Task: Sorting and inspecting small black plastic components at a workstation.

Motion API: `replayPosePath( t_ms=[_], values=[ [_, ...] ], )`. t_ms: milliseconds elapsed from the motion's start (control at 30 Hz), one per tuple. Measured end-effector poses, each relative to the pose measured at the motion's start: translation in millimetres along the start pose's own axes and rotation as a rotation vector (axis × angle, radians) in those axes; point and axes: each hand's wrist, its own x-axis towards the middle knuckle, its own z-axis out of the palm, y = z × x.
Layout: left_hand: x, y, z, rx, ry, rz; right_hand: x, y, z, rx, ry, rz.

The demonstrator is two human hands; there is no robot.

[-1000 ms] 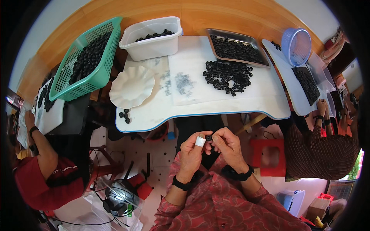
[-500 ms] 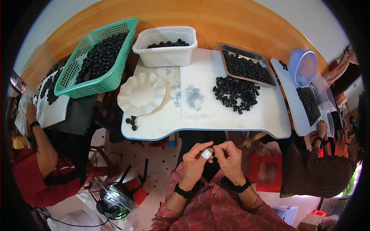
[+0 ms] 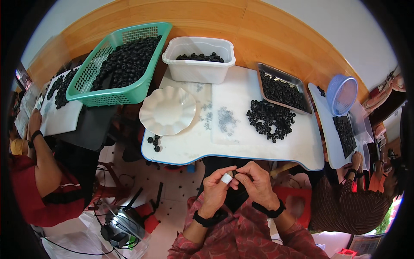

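Note:
Just beyond the table's front edge, above my lap, my left hand (image 3: 215, 190) and my right hand (image 3: 257, 183) meet at the fingertips. Both are closed in a pinch around a small black part (image 3: 234, 173), mostly covered by the fingers. White tape (image 3: 226, 178) wraps a finger of my left hand. On the white table (image 3: 185, 149) ahead lies a loose heap of small black ring-like parts (image 3: 271, 121). Left of that heap are many tiny clear pieces (image 3: 226, 120). A scalloped cream dish (image 3: 167, 110) sits at the table's left, with several larger black parts (image 3: 154, 143) below it.
A metal tray (image 3: 308, 105) of black parts stands at the back right. Behind are a white tub (image 3: 199, 71) and a green basket (image 3: 116, 96), both holding black parts. Co-workers sit at my left (image 3: 47, 181) and right (image 3: 351, 198). A red stool (image 3: 297, 198) is beside me.
The whole view has shifted, so the table and containers appear lower and slightly to the right. My hands stay together; the black part shows more plainly between their fingertips.

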Motion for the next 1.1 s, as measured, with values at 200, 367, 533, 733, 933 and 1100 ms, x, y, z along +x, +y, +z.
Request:
replayPosePath(
  t_ms=[200, 367, 533, 733, 933, 1100],
  values=[
    [2, 8, -3, -0.063, 0.071, -0.035, 65, -26, -31, 0.099, 0.006, 0.234],
    [2, 7, -8, 0.042, 0.131, -0.096, 186, -38, -50, 0.099, 0.063, 0.082],
    [5, 7, -2, 0.041, 0.143, -0.131, 297, -10, -68, 0.265, 0.161, 0.034],
    [5, 7, -12, 0.059, 0.196, -0.133, 264, -17, -80, 0.147, 0.118, 0.067],
    [5, 0, -10, 0.064, 0.167, -0.169, 151, -1, -111, -0.393, 0.089, 0.008],
    [5, -8, -6, 0.087, 0.132, -0.188, 84, 61, -125, -0.615, 0.213, -0.031]
  ],
)
